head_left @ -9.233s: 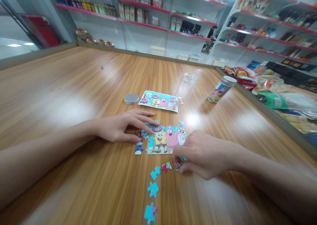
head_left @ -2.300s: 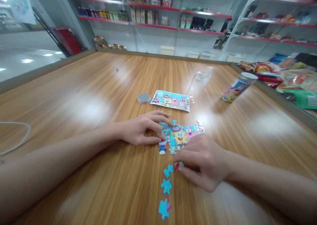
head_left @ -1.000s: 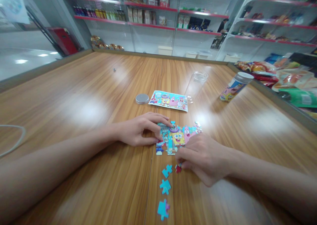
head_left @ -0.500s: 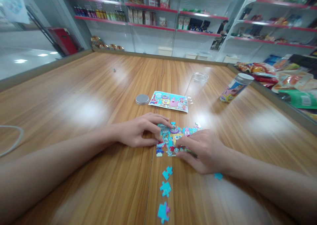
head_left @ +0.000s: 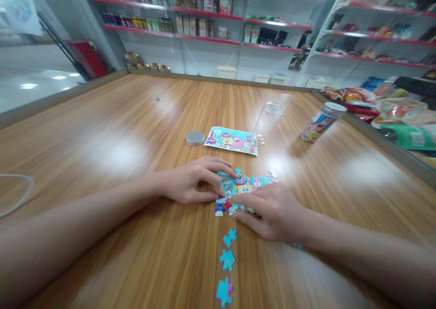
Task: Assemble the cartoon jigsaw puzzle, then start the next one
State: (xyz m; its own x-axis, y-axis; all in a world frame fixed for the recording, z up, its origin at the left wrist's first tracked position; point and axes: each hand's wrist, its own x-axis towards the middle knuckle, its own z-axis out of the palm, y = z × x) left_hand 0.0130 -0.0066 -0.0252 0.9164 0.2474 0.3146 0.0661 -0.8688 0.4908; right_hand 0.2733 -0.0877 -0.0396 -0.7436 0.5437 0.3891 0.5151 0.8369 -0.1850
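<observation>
A partly assembled cartoon jigsaw puzzle [head_left: 245, 188] lies on the wooden table between my hands. At its left side, my left hand [head_left: 195, 179] grips the edge with thumb and a bent finger, while the index finger presses on top. My right hand [head_left: 275, 209] covers the lower right of the puzzle. Its thumb and index finger are closed on a small red-marked jigsaw piece [head_left: 227, 204] at the lower left of the picture. Below lie three loose blue pieces: one upper [head_left: 230, 238], one middle [head_left: 227, 259], one lower [head_left: 225, 291]. Another blue piece [head_left: 298, 246] peeks out under my right wrist.
Behind the puzzle lie a picture card [head_left: 231, 141], a silver lid [head_left: 195, 138] and a clear jar [head_left: 270, 118]. A printed canister [head_left: 322, 122] stands farther right. Snack packets [head_left: 405, 114] pile beyond the table's right edge. A white cable [head_left: 29, 193] curves at left.
My right hand has moved left across the puzzle, bringing the red-marked piece to the lower left part. My left hand has stayed in place.
</observation>
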